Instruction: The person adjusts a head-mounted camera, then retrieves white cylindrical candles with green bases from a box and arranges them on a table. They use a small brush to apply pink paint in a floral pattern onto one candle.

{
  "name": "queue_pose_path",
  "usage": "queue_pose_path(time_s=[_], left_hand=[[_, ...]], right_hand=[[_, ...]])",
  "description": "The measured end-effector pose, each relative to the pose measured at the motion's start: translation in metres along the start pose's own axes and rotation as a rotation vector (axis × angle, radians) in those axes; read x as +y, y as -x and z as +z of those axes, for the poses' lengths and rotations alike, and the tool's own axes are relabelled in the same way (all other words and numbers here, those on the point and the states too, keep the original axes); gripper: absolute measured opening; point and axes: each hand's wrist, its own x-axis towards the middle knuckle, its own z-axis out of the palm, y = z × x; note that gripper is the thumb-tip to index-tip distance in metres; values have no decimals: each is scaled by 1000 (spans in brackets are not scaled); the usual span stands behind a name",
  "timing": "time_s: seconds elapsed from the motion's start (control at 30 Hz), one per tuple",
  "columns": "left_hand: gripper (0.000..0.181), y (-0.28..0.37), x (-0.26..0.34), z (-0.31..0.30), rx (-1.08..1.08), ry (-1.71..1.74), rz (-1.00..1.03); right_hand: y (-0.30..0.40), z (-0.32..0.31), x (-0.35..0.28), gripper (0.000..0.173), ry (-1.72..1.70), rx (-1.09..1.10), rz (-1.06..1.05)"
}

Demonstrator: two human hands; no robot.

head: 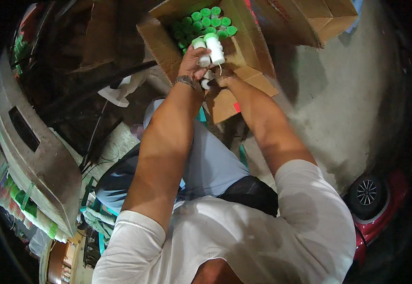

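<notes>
My left hand (191, 63), with a watch at the wrist, grips two white cylinders with green ends that look like pillar candles. The nearer candle (214, 49) slants with its green end up, and a wick-like strand hangs from its lower end. Beside it the other candle (203, 61) lies partly under my fingers. My right hand (224, 77) is low at the near side of the cardboard box (262, 53), with its fingers largely hidden. A further white piece (206, 84) shows between both hands; what holds it is unclear. Inside the box stand several green-ended candles (206, 23).
Another cardboard box (294, 21) is at the upper right. A grey, dusty machine housing (39, 156) and a bundle of white and green items (32, 206) are at left. A dark bar (131, 72) reaches toward the box. A red car (379, 220) with its wheel stands at right on the concrete floor (340, 92).
</notes>
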Motion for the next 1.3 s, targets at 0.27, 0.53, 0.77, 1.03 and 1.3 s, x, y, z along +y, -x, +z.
queue_pose_path(time_s=[0.27,0.53,0.77,1.03,1.3], left_hand=[[67,20,20,7,-44,-50,-76],[76,21,15,6,163,-377,144],[74,16,-3,11,235,-401,239],[57,31,19,49,-194,100,48],[76,42,41,46,-449,136,-32]], right_hand=[[15,-57,-18,57,136,-63,-112],[103,-171,-31,52,-421,-71,273],[199,-198,-66,53,-944,719,67],[199,-184,-160,57,-485,1119,-256],[244,-218,-160,74,-513,1076,-428]])
